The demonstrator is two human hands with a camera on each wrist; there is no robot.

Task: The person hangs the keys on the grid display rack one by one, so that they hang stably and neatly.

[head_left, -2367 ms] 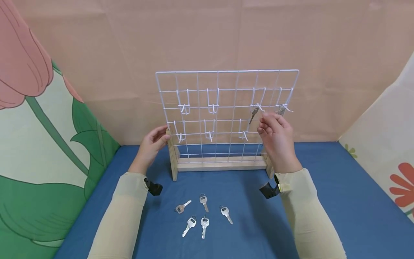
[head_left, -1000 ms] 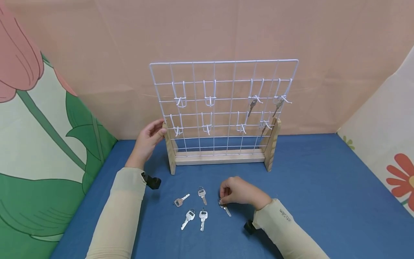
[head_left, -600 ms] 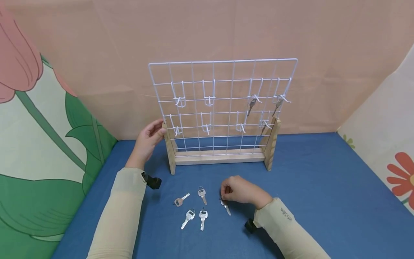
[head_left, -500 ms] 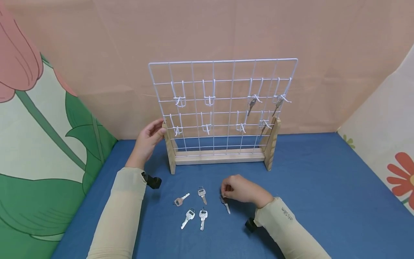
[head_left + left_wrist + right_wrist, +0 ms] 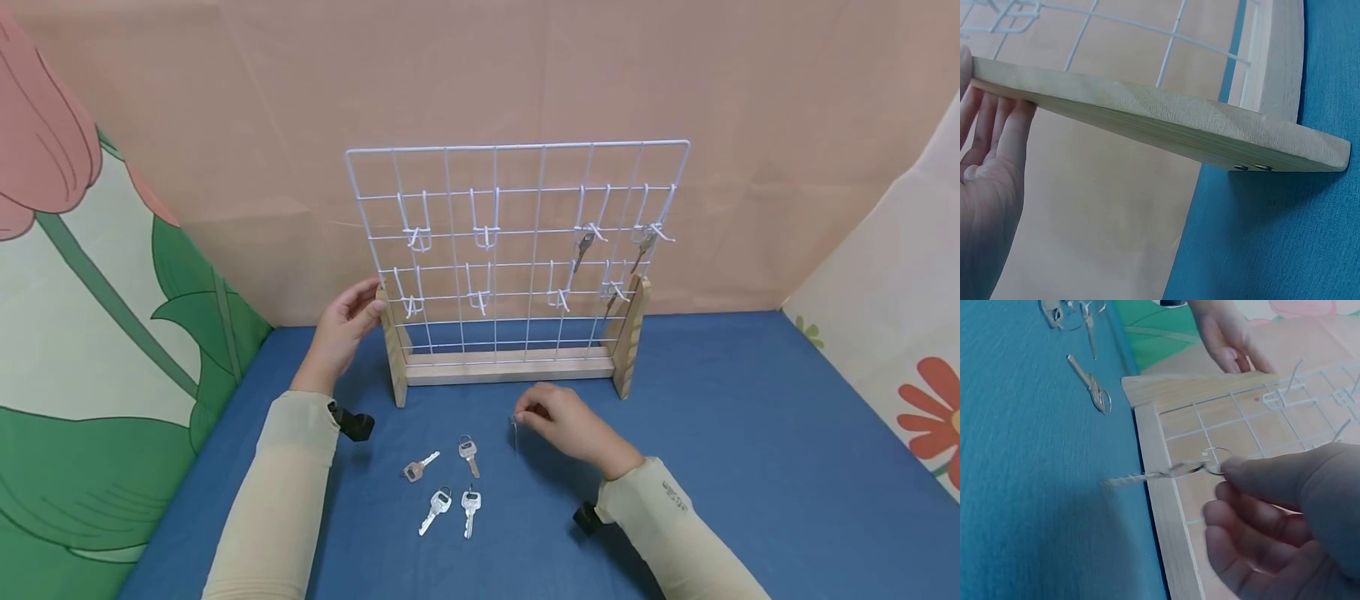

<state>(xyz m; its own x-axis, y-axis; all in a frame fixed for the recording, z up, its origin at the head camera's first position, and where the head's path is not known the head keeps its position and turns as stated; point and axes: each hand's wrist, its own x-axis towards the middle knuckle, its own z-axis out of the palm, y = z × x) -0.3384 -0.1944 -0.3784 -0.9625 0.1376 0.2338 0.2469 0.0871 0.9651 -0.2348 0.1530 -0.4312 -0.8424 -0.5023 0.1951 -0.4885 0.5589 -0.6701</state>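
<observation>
The right hand (image 5: 562,422) pinches a ringed key (image 5: 1184,469), just lifted and hanging beneath its grip, leaving four loose keys (image 5: 471,502) to that grip's left; the left hand (image 5: 337,337) clasps the wooden rack upright (image 5: 393,357).

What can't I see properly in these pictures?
Right wrist view: held key, its teeth smeared by blur.
Right wrist view: leftmost key, cut off by top edge.
Left wrist view: left hand, cut by left edge.
Head view: dark sleeve marks, too small to read.
</observation>
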